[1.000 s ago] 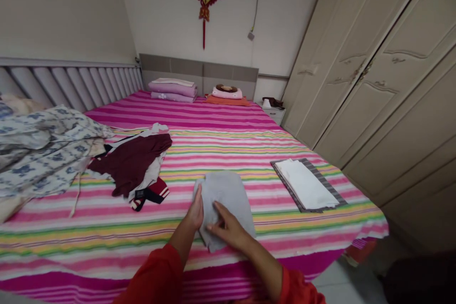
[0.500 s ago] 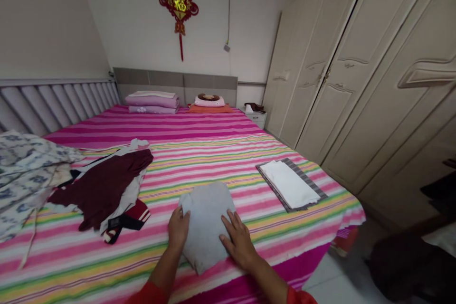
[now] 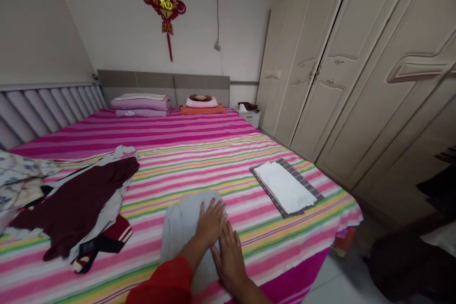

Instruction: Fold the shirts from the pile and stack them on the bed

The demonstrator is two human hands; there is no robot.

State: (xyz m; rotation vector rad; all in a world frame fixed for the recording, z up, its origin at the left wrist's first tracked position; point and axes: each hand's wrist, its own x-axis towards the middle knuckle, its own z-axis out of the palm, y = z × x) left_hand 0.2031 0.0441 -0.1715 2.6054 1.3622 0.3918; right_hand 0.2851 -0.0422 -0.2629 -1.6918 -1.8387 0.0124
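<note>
1. Lying palm down, the left hand [image 3: 211, 222] rests on the grey cloth [image 3: 176, 228], its fingers stretched out and clamped on nothing.
2. Just beside it, the right hand [image 3: 231, 257] lies flat along the cloth's right edge, its fingers straight, likewise gripping nothing.
3. Beneath both, the cloth is spread on the striped sheet [image 3: 199, 161], near the bed's front.
4. To the left, a maroon garment [image 3: 85, 199] lies crumpled over other clothes.
5. To the right, a folded white cloth [image 3: 285, 187] sits on a grey striped cloth [image 3: 299, 177].
6. Farther back, folded lilac bedding [image 3: 142, 104] stands before the headboard [image 3: 142, 83].
7. Above hangs a red ornament [image 3: 165, 4].
</note>
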